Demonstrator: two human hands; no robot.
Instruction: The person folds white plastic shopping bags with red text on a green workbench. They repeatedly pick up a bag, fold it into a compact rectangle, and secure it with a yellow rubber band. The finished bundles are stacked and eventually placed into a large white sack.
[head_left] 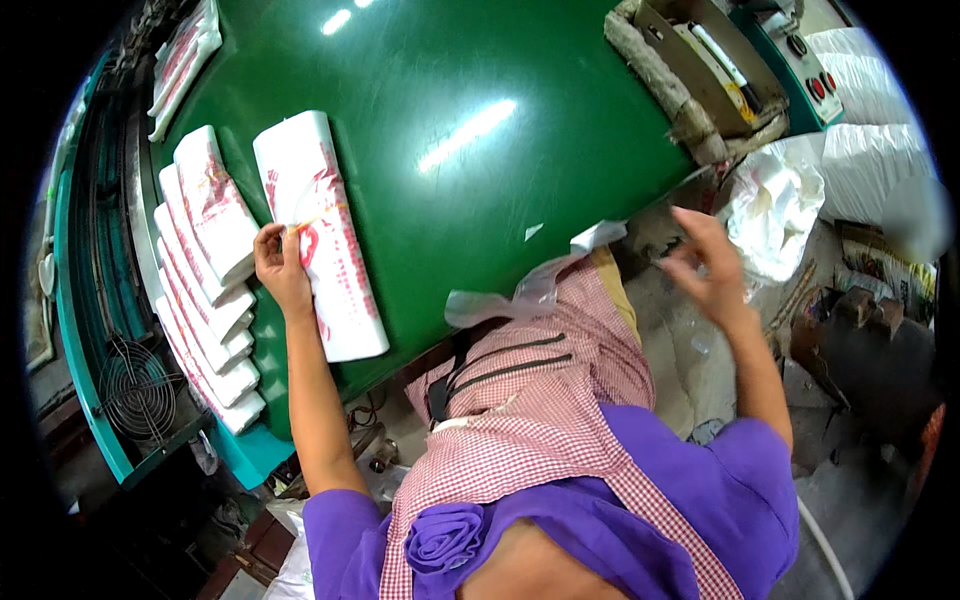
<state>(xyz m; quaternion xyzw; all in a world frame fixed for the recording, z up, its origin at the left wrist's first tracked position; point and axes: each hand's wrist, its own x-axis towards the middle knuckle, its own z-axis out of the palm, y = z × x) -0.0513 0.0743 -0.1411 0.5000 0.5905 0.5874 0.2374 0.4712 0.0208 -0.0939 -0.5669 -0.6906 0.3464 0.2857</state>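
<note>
We are looking down on a glossy green table (470,150) with a teal machine frame (75,330) along its left edge. We are observing the left hand (280,265) pinching a white printed bag bundle (320,235) lying flat on the table, just beside a row of overlapping bundles (205,270). The right hand (705,265) is hanging open over the table's right edge, grasping nothing, though blurred, near a crumpled white plastic bag (775,205).
</note>
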